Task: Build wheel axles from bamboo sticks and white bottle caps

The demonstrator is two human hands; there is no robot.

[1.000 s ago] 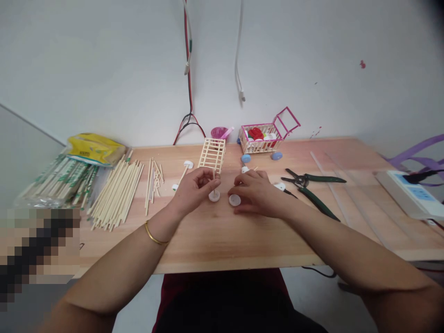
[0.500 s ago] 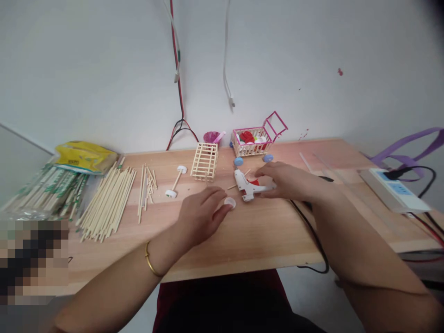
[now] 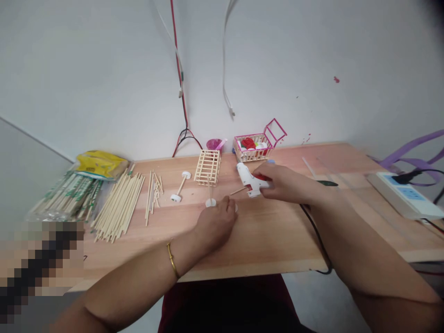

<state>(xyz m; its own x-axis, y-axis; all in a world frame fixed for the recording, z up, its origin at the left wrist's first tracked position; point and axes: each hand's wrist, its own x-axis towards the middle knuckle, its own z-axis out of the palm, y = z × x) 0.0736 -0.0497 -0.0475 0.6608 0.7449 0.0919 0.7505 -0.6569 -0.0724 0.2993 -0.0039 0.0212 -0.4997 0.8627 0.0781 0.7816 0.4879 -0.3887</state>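
My right hand (image 3: 286, 183) grips a white glue gun (image 3: 249, 180) with a red trigger, nozzle pointing left and up, just above the wooden table (image 3: 263, 236). My left hand (image 3: 217, 224) rests on the table with fingers curled over a small white cap, mostly hidden at its fingertips. Just left of those fingertips a thin stick stands upright in another white cap (image 3: 210, 202). A short loose stick (image 3: 237, 190) lies between the two hands.
A wooden ladder frame (image 3: 207, 167), a stick axle with two white caps (image 3: 181, 186), loose sticks (image 3: 120, 199), packed chopsticks (image 3: 65, 194) and a yellow packet (image 3: 100, 164) lie left. A pink-trimmed stick cart (image 3: 258, 144) stands at the back. A power strip (image 3: 404, 196) sits right.
My right hand has lifted the glue gun off the table and brought it left. My left hand moved up toward the standing stick and cap.
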